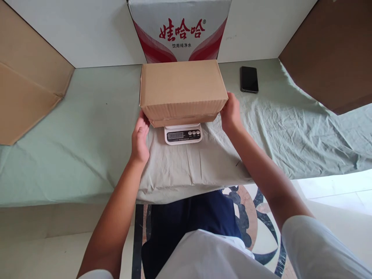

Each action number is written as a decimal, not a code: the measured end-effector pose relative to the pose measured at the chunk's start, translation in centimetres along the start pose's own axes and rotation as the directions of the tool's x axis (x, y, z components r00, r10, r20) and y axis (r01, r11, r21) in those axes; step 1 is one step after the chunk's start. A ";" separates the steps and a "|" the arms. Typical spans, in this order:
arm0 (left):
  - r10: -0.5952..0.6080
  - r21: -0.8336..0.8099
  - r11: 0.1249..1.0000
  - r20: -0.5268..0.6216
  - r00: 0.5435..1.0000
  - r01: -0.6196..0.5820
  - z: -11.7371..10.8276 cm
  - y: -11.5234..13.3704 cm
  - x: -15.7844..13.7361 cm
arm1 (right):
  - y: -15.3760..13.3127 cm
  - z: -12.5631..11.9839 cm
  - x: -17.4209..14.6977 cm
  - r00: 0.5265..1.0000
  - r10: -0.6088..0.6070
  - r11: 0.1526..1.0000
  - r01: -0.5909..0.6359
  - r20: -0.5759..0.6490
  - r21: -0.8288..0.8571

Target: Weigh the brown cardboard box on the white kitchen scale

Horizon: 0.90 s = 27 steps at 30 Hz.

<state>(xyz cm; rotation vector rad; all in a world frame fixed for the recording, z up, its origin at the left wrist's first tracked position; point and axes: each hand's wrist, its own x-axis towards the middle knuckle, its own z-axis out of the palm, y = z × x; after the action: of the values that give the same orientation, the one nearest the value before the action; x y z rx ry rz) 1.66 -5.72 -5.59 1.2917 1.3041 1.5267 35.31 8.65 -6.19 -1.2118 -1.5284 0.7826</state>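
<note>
A closed brown cardboard box (pixel 183 83) sits over a white digital kitchen scale (pixel 183 134) and hides most of it. Only the scale's front panel shows, with a grey display and a row of buttons; the reading is not legible. My left hand (pixel 141 137) holds the box at its lower left corner, thumb towards me and fingers partly behind the side. At the opposite lower right corner, my right hand (pixel 231 112) grips it, with most of its fingertips hidden by the cardboard.
Behind the box stands a white and red printed carton (pixel 181 31) against the wall. A black phone (pixel 249 79) lies to the right on the green cloth (pixel 95 128). Large cardboard pieces rise at the left (pixel 31 73) and right (pixel 328 54).
</note>
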 end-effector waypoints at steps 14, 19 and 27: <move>0.043 0.037 0.998 0.003 0.999 -0.043 -0.6 -0.6 0.4 | -2.1 2.7 -2.5 0.964 0.111 0.976 -0.060 -0.243 0.207; 0.033 0.021 0.999 -0.012 0.999 -0.033 -0.6 -0.6 0.4 | -2.2 2.7 -2.7 0.960 0.125 0.973 -0.069 -0.249 0.222; 0.023 -0.003 1.000 -0.029 0.999 -0.023 -0.2 0.0 0.2 | -2.4 2.7 -2.9 0.965 0.122 0.967 -0.062 -0.234 0.247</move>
<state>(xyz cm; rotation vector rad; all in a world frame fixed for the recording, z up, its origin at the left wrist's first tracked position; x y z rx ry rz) 1.38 -5.55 -5.53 1.2910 1.3084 1.5681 32.01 5.42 -5.70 -1.1593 -1.1462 0.8170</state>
